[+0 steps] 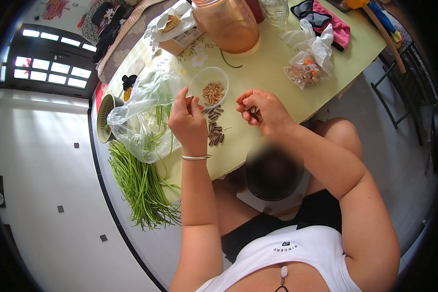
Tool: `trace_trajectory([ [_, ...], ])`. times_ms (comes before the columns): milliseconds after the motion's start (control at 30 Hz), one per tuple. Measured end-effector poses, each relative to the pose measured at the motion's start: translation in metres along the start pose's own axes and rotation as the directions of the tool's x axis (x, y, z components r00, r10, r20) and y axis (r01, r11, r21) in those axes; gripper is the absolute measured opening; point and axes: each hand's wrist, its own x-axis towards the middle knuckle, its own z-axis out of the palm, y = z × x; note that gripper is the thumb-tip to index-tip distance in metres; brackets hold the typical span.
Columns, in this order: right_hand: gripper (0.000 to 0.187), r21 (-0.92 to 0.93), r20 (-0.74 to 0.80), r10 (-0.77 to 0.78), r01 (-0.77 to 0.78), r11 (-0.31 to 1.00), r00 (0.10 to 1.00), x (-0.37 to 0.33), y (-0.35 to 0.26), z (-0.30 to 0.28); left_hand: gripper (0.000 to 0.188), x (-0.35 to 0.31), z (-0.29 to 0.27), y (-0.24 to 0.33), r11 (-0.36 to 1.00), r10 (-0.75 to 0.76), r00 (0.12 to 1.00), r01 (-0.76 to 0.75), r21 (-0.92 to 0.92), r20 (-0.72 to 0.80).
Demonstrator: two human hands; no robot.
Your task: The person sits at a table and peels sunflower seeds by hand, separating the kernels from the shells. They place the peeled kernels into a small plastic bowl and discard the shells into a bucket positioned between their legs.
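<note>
My left hand (188,122) is raised at the left side of a clear round plastic bowl (207,74), thumb and fingertips pinched together. What sits in that pinch is too small to make out. Pale shelled kernels (213,93) lie in the bowl. Just below it, striped sunflower seeds (215,132) form a loose pile on the yellow-green tabletop (243,141). To the right of the bowl, my right hand (270,111) curls its fingers around several sunflower seeds or shells (252,113); I cannot tell which.
A black bin (273,175) stands between my knees under the table edge. Long green stems (141,187) overhang the left edge beside a clear plastic bag (141,121). Behind the bowl stand a large jar (228,27) and a box (182,41). A snack packet (304,70) lies right.
</note>
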Motion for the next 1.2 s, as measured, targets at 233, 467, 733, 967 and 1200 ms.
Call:
trace_trajectory([
  [233,0.02,-0.047,0.012,0.104,-0.103,0.994,0.995,-0.001,-0.003,-0.001,0.021,-0.007,-0.003,0.04,0.954,0.01,0.972,0.062,-0.294,0.236],
  [467,0.025,0.089,-0.186,-0.083,0.101,0.991,0.979,0.0,-0.008,-0.003,0.017,-0.021,0.015,0.044,0.971,0.203,0.939,-0.158,-0.177,0.277],
  [733,0.015,0.049,-0.119,-0.104,0.111,0.993,0.987,0.0,-0.013,-0.008,0.016,-0.032,0.03,0.029,0.917,0.289,0.823,-0.385,0.105,0.489],
  [967,0.009,-0.185,-0.017,0.054,-0.056,0.981,0.998,0.001,0.0,-0.008,0.014,-0.029,0.018,0.051,0.969,0.092,0.982,-0.05,-0.244,0.165],
  [1200,0.01,-0.293,0.03,-0.11,0.114,0.949,0.993,-0.005,0.005,0.002,0.013,-0.03,0.012,0.042,0.977,0.171,0.977,-0.152,-0.146,0.124],
])
